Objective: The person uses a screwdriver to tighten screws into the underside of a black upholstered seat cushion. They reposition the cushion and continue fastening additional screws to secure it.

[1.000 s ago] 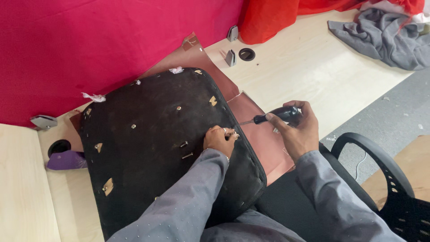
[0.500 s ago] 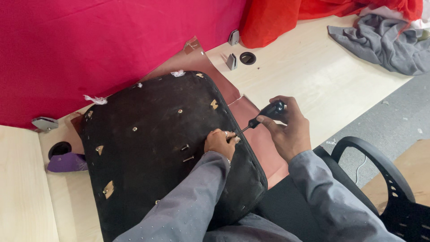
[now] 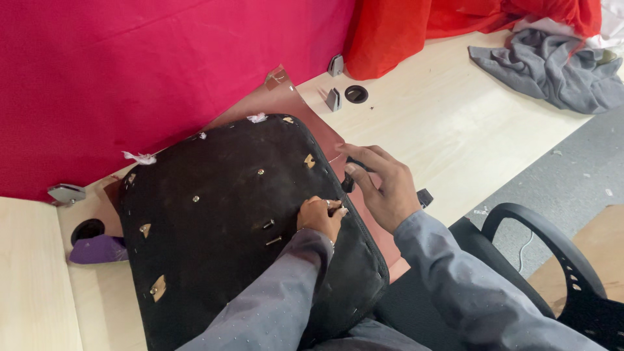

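Observation:
A black upturned chair seat (image 3: 221, 221) with metal screws and torn spots lies on a light wooden desk (image 3: 468, 143). My left hand (image 3: 320, 218) rests on the seat near its right edge, fingers bunched together; what they pinch is too small to tell. My right hand (image 3: 380, 185) lies just right of it, palm down, shut on a black-handled screwdriver (image 3: 348, 184). The tool's front end pokes out by my left fingertips, and its handle end shows behind my wrist.
A brown sheet (image 3: 286, 107) lies under the seat. A red cloth panel (image 3: 162, 65) stands behind. A grey rag (image 3: 546, 65), metal brackets (image 3: 333, 99), a cable hole (image 3: 355, 94) and a purple object (image 3: 97, 250) lie around. A black office chair armrest (image 3: 552, 247) is at right.
My right hand has swung left toward the seat's edge and turned palm down, so the screwdriver is mostly covered. My left hand has stayed at the same spot.

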